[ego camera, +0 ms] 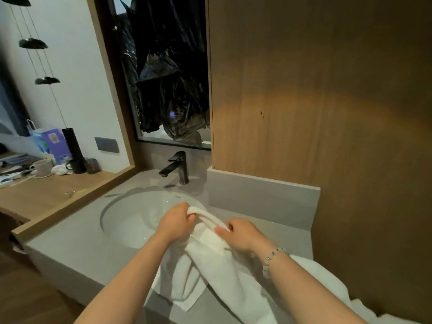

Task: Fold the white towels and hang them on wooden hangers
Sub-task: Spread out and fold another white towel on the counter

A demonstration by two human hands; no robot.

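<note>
A white towel (210, 270) hangs from both my hands over the front of the grey vanity top (77, 242), its lower part draped down past the counter edge. My left hand (175, 223) grips the towel's top edge above the sink rim. My right hand (238, 232) pinches the same edge a short way to the right, so the fabric forms a small arch between them. More white cloth (327, 284) lies under my right forearm at the right. No wooden hanger is visible.
A round white sink (131, 218) is set in the counter, with a black tap (177, 167) behind it. A wood-panelled wall (327, 101) stands on the right. On the left, a wooden desk (42, 195) carries a white cup (43, 167), a blue bag and black containers.
</note>
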